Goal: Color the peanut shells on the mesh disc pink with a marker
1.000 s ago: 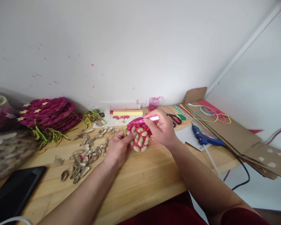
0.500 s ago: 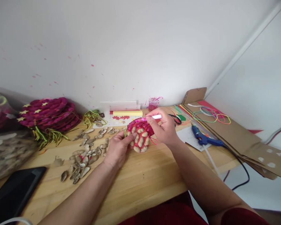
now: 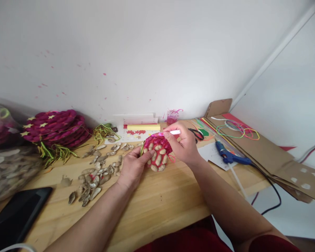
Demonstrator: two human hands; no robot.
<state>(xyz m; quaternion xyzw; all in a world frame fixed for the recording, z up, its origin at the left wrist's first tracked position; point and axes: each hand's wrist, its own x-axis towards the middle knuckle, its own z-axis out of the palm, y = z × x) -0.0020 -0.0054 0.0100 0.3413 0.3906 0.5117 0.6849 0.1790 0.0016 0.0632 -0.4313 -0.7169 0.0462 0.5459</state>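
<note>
A red round disc (image 3: 158,160) covered with peanut shells is held just above the table in my left hand (image 3: 132,167), thumb over its face and fingers behind. Its lower shells are plain tan; those along the top are wet, bright pink. Gripped in my right hand (image 3: 185,145) is a paintbrush (image 3: 176,132) with a white handle, its tip at the disc's pink upper edge. The bristles are too small to make out. Yellow-green string shows at the disc's left side, and a pink loop (image 3: 172,158) sticks out on the right.
Loose peanut shells (image 3: 96,178) are scattered to the left, near a black tablet (image 3: 21,213). Painted pink discs (image 3: 57,127) are stacked behind. A cup of pink paint (image 3: 172,117) stands by the wall. Scissors (image 3: 196,134), a blue glue gun (image 3: 231,155) and cardboard (image 3: 267,154) lie right.
Both hands keep their grip on the disc and the brush. The brush tip has shifted only slightly along the disc's top edge, and the view has moved a little.
</note>
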